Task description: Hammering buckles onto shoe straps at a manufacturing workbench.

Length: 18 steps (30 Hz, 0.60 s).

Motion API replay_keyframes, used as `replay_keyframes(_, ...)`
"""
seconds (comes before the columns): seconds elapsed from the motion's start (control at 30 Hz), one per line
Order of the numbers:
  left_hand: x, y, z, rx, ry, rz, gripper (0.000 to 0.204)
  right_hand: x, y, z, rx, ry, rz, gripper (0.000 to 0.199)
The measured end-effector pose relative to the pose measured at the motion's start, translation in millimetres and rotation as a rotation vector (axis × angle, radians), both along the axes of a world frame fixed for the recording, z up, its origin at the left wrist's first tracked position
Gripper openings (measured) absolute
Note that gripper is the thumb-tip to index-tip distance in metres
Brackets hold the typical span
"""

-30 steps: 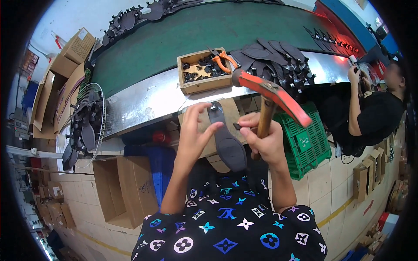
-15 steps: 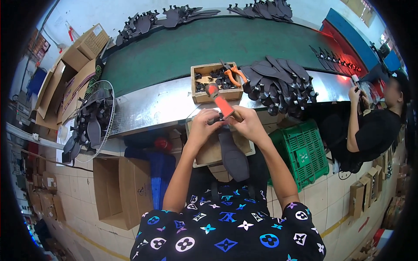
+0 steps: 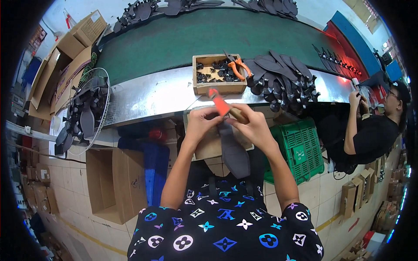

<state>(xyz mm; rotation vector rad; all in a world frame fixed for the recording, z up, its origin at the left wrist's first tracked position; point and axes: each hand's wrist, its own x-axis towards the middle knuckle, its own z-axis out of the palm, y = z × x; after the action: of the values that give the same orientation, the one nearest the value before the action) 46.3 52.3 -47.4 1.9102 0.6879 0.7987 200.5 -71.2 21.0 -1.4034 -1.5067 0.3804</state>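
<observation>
A dark grey shoe sole [image 3: 235, 152] lies with its wide end toward me, over a pale board [image 3: 204, 150] at my lap. My left hand [image 3: 200, 127] is closed at the sole's far, narrow end; its fingertips and any small part between them are mostly hidden. My right hand [image 3: 254, 126] grips a hammer [image 3: 221, 105] with a red head and wooden handle, held tilted above that end. Some of the right fingers also touch the sole. Just beyond is a wooden box [image 3: 220, 89] of small black pieces, with orange-handled pliers [image 3: 238, 70] resting on its right rim.
Soles with black heels [image 3: 283, 74] are piled on the metal ledge [image 3: 152, 95] before a green belt [image 3: 174, 43]. A wire basket [image 3: 106, 100] of soles stands left, a green crate [image 3: 300, 152] right. Cardboard boxes [image 3: 130, 187] sit on the floor. A co-worker [image 3: 370, 126] sits at right.
The view has shifted slightly. The hammer stays in my right hand, its head now a little lower and nearer the sole's end. My left hand keeps its place there.
</observation>
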Motion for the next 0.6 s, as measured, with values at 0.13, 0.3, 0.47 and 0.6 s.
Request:
replay_keyframes(0.13, 3.2, -1.6, -4.5, -0.283, -0.153, -0.095, 0.029, -11.3, -48.2, 11.6, -0.269, 0.213, -0.197, 0.032)
replay_keyframes(0.3, 0.0, -1.8, -1.2, -0.323, -0.105, -0.103, 0.026, -33.0, -68.1, 20.9, -0.087, -0.05, -0.22, 0.036)
replay_keyframes(0.47, -2.8, -1.5, 4.1, -0.265, -0.041, -0.105, 0.038, -22.8, -67.4, 32.8, -0.201, -0.066, -0.263, 0.028)
replay_keyframes(0.6, -9.4, -4.4, 2.8, 0.203, 0.177, -0.04, 0.097, -43.5, -88.2, 73.5, 0.158, 0.223, -0.253, 0.033)
